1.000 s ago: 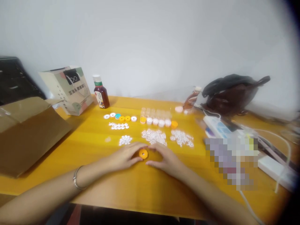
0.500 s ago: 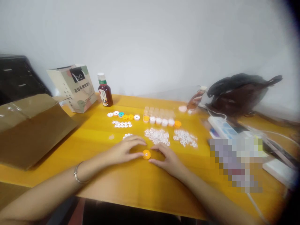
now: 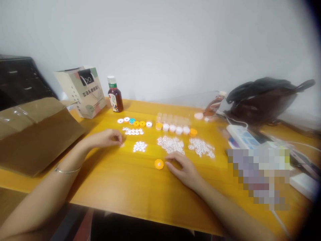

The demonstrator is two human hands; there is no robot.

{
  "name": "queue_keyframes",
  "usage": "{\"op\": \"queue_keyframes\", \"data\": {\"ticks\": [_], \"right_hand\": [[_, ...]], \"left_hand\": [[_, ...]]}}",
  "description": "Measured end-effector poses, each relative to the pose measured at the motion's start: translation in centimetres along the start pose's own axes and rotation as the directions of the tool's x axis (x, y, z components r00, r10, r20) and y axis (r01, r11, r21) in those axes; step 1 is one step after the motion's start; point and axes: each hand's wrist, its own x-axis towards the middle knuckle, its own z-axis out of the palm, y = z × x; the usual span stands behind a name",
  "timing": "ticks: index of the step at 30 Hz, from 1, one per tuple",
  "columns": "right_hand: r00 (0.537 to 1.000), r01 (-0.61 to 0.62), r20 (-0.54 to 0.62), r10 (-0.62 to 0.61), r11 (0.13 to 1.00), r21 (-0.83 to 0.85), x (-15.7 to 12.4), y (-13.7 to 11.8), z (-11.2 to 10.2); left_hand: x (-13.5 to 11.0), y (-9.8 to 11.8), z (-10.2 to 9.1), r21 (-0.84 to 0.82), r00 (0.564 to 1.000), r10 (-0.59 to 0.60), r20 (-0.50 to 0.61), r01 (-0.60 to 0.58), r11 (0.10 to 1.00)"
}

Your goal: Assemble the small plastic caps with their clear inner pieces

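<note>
A small orange disc (image 3: 158,164) lies on the yellow table (image 3: 130,187). My right hand (image 3: 182,168) rests beside it on the right, fingers curled, fingertips touching or nearly touching the disc. My left hand (image 3: 107,138) has reached left of a pile of small white pieces (image 3: 139,146), its fingers pinched at a single small white piece (image 3: 122,145) on the table. Whether the piece is gripped is too small to tell.
A row of white, teal and orange discs (image 3: 134,122), a row of small caps (image 3: 175,128) and two heaps of white rings (image 3: 185,145) lie further back. A cardboard box (image 3: 32,134), paper bag (image 3: 82,92), dark bottle (image 3: 114,94), power strip (image 3: 244,136) and dark bag (image 3: 263,98) surround them.
My left hand left the orange disc and moved left and back to the lone white piece. My right hand stays beside the disc. The view shifted slightly.
</note>
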Motion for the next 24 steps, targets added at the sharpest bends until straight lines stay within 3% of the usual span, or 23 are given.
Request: {"op": "queue_keyframes", "data": {"ticks": [13, 24], "right_hand": [[1.0, 0.004, 0.026, -0.004, 1.0, -0.008, 0.1, -0.3, -0.2], [1.0, 0.017, 0.026, -0.017, 1.0, 0.006, 0.0, -0.5, -0.3]], "left_hand": [[0.5, 1.3, 1.3, 0.124, 0.998, 0.038, -0.05, -0.031, 0.992], [0.8, 1.1, 1.3, 0.095, 0.997, 0.008, -0.081, 0.0, 0.995]]}}
